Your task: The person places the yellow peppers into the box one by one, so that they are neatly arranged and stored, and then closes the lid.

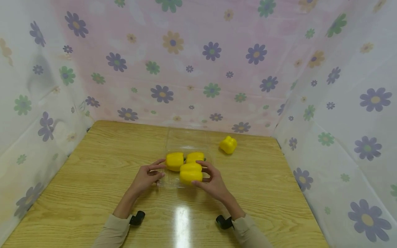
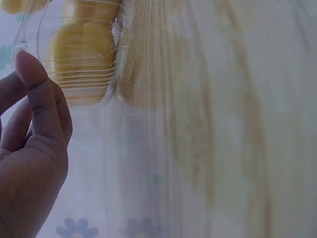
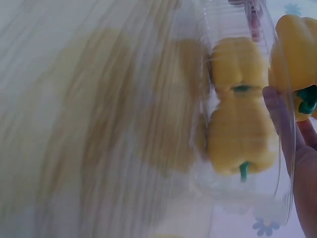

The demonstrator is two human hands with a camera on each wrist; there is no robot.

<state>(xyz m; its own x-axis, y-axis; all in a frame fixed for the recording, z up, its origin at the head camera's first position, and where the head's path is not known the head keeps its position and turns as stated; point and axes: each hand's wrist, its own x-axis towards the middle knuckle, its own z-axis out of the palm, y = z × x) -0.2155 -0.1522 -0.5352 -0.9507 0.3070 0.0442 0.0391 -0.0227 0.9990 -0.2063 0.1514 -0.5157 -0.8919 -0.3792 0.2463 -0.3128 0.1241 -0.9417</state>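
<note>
A clear plastic clamshell container (image 1: 172, 182) lies on the table with its lid (image 1: 187, 137) folded open at the back. Two yellow bell peppers, the left one (image 1: 174, 162) and the right one (image 1: 195, 157), sit in its rear part, stems to the right. My left hand (image 1: 147, 177) pinches the container's left edge between thumb and fingers, with the fingertips at the rim in the left wrist view. My right hand (image 1: 214, 181) grips a third yellow bell pepper (image 1: 190, 174) above the front of the container. Its green stem (image 3: 308, 99) shows in the right wrist view.
Another yellow bell pepper (image 1: 228, 144) lies on the wooden table (image 1: 263, 193) at the back right, outside the container. Flower-patterned curtains (image 1: 192, 69) enclose the table's back and sides.
</note>
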